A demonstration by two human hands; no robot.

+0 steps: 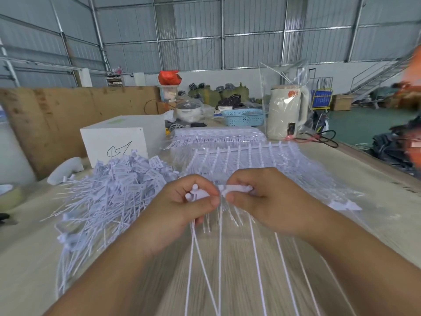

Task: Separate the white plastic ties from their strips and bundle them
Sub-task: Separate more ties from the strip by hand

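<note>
My left hand [182, 208] and my right hand [264, 201] meet over the middle of the table, each pinching one end of a white plastic strip [234, 188] of ties. Long thin tie tails [219, 258] hang down from the hands toward me. A big heap of loose white ties [114, 192] lies to the left of my left hand. Behind my hands spreads a layer of uncut strips of ties [239, 156], and farther back sits a wrapped stack of strips [218, 135].
A white box [118, 142] stands at the back left before a cardboard sheet [68, 115]. At the back are a blue basket [243, 117] and a cream kettle [287, 112] in a clear bag. A tape roll [9, 197] sits at the far left edge.
</note>
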